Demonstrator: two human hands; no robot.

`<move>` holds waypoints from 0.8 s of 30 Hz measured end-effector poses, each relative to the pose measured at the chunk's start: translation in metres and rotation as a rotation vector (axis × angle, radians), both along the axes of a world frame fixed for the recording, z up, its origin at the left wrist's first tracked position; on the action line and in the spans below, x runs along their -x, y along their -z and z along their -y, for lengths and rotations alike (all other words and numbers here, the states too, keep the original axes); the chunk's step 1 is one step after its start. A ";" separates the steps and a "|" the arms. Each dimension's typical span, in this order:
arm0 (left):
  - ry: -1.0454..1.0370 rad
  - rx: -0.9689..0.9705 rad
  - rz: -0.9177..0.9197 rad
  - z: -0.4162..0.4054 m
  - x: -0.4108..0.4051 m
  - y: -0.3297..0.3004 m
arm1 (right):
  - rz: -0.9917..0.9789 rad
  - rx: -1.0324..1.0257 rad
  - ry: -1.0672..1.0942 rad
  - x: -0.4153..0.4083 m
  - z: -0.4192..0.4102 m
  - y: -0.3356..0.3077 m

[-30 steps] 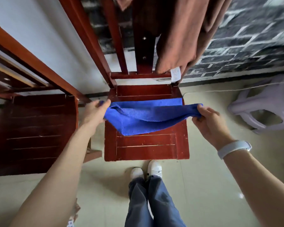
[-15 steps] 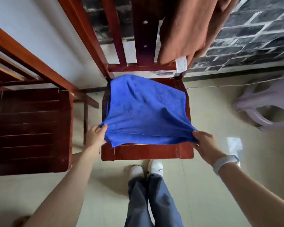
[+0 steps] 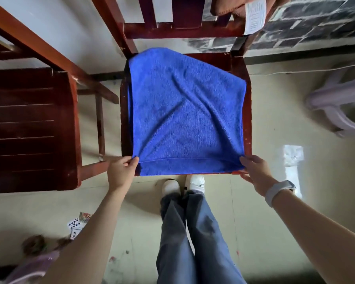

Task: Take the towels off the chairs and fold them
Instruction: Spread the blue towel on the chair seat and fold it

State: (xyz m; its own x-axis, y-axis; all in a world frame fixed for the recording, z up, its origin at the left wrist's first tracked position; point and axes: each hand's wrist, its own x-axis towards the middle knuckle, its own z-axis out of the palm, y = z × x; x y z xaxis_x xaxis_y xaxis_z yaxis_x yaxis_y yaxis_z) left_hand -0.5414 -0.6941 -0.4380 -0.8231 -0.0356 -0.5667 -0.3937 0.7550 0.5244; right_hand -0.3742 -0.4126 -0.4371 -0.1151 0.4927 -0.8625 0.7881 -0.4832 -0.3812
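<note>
A blue towel (image 3: 184, 115) lies spread over the seat of the red wooden chair (image 3: 246, 111) in front of me, its near edge at the seat's front. My left hand (image 3: 122, 169) pinches the near left corner. My right hand (image 3: 254, 171) pinches the near right corner. A brown towel (image 3: 223, 6) with a white label hangs on the chair's backrest at the top right, mostly cut off by the frame.
A second dark wooden chair (image 3: 29, 128) stands close on the left. A pale plastic stool (image 3: 336, 103) sits on the floor at the right. Playing cards (image 3: 78, 224) lie on the floor at lower left. My feet (image 3: 182, 185) are just under the seat's front edge.
The towel was held bunched over the seat's middle; both hands pulled its near edge toward me, and it now lies spread flat on the seat. The view tilted down.
</note>
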 end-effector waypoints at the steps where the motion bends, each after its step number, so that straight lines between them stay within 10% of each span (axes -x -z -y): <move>1: 0.054 -0.012 -0.076 -0.001 -0.001 -0.001 | 0.005 -0.004 -0.018 0.000 0.001 0.000; 9: 0.219 0.083 -0.106 -0.005 -0.027 0.001 | 0.053 -0.039 -0.064 -0.002 0.005 0.008; 17: -0.111 0.203 0.014 -0.003 -0.032 -0.007 | 0.117 -0.163 -0.088 0.000 0.003 0.008; 24: -0.749 -0.262 0.234 0.008 0.005 -0.033 | -0.003 -0.066 0.157 0.002 -0.012 -0.028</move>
State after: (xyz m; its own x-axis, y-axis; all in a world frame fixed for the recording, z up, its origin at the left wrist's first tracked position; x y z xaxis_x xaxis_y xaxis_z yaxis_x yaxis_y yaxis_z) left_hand -0.5459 -0.7025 -0.4053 -0.4933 -0.3709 -0.7869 -0.8650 0.1136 0.4887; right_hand -0.3764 -0.4003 -0.4095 -0.0351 0.5604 -0.8275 0.7040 -0.5739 -0.4184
